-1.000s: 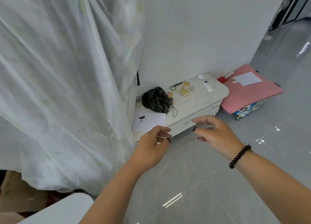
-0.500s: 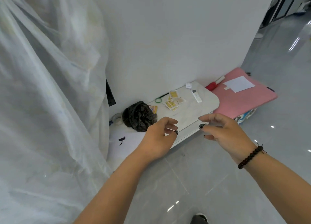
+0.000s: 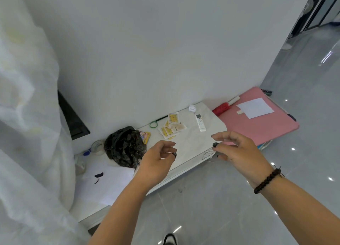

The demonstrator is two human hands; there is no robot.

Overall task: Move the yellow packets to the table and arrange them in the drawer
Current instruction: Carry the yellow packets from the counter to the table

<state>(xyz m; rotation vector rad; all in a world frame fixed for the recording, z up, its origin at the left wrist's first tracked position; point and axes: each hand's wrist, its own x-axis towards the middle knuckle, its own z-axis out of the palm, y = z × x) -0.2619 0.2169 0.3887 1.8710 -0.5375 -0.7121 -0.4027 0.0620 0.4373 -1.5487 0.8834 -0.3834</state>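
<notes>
Yellow packets point(image 3: 172, 125) lie clustered on the white bench point(image 3: 191, 141), print too small to read; left hand point(image 3: 156, 165) and right hand point(image 3: 237, 151) hover above, fingers loosely curled, holding nothing.

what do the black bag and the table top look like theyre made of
Black bag: looks like thin plastic film, glossy, judging by its sharp crinkles and small highlights. Table top: hard, smooth and white with faint grey veining, so marble or a marble-look laminate; the picture cannot tell which.
</notes>
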